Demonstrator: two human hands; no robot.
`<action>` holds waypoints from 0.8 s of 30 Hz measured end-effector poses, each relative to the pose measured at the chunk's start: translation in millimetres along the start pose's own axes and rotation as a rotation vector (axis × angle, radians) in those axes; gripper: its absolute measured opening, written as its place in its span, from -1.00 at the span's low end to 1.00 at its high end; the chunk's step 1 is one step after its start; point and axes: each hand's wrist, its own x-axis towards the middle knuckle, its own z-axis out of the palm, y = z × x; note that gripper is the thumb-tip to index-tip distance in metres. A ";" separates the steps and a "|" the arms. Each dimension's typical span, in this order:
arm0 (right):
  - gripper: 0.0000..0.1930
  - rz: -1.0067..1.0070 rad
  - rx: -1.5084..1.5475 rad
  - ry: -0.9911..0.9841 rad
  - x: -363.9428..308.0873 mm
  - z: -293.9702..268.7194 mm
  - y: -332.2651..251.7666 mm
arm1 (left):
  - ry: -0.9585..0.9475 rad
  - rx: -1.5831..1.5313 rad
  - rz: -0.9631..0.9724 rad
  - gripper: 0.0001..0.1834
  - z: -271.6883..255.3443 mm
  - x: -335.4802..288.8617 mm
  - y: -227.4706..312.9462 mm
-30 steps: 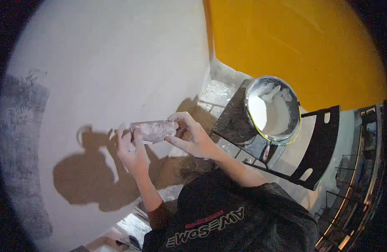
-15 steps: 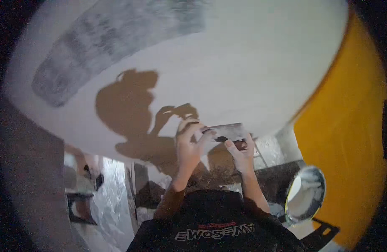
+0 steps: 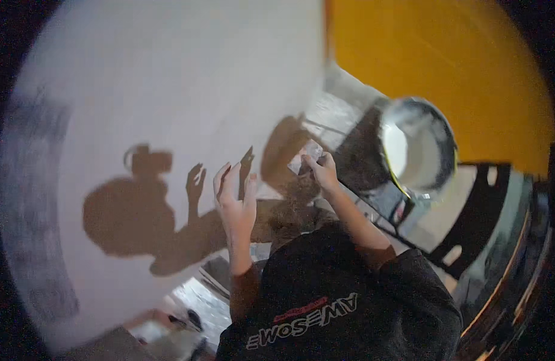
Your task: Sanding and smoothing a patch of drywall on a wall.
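My right hand (image 3: 324,170) grips a flat, greyish, roughly rectangular scraper (image 3: 305,157), its thumb and fingers closed around the near end. White smears cover the scraper's face. My left hand (image 3: 232,195) is raised with nothing in it, fingers apart and pointing up, in front of the pale wall (image 3: 187,78). To the right of my right hand is a round bucket (image 3: 419,150) with a dark outer side and whitish material coating its inside. Neither hand touches the bucket or, as far as I can tell, the wall.
A grey, streaky patch (image 3: 37,210) runs down the wall's left side. An orange-yellow surface (image 3: 446,66) fills the upper right. Beside the bucket lies a black slotted plank or step (image 3: 476,210). At lower left, a bare limb beside dark objects (image 3: 187,319) is blurred.
My left hand has let go of the scraper and opened, moving left. My right hand keeps the scraper. The view has turned rightward, bringing the bucket nearer the middle.
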 end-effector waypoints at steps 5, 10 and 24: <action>-0.59 0.120 -0.068 0.422 -11.2 -95.1 80.7 | -0.362 -0.068 0.142 -0.55 69.8 5.9 33.3; -0.65 0.065 -0.396 0.637 -49.4 -156.6 99.5 | -0.575 -0.112 0.288 -0.53 108.2 5.2 71.5; -0.57 -0.104 -1.367 0.888 -59.3 -279.5 176.3 | -0.252 -0.179 0.295 -0.58 9.5 15.9 40.2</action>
